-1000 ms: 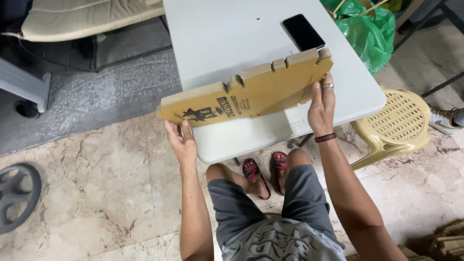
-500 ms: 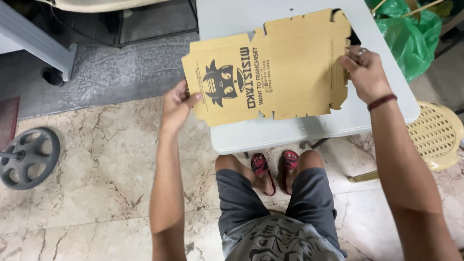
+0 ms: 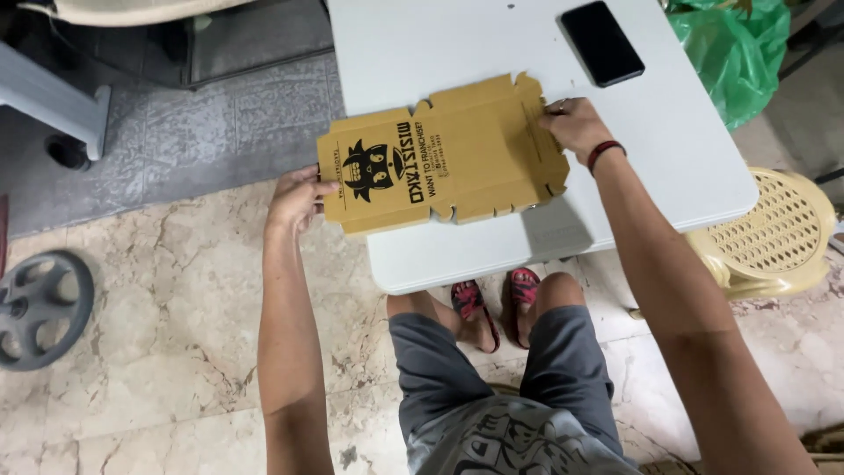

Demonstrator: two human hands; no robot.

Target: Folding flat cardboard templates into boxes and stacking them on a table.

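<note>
A flat brown cardboard box blank (image 3: 457, 154) with black print lies unfolded, overhanging the table edge.

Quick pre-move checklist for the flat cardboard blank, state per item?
1. Left hand on the flat cardboard blank: ok, it holds the left end, which hangs past the table edge.
2. Right hand on the blank: ok, fingers at the right end flap.
3. Blank supported: ok, most of it lies flat on the white table.
4. Printed side up: ok, the black print faces the camera.
5. Black phone out of the way: ok, it lies apart from the blank, though close to the right hand.
6. Creases pre-scored: cannot tell, only faint lines show.
</note>
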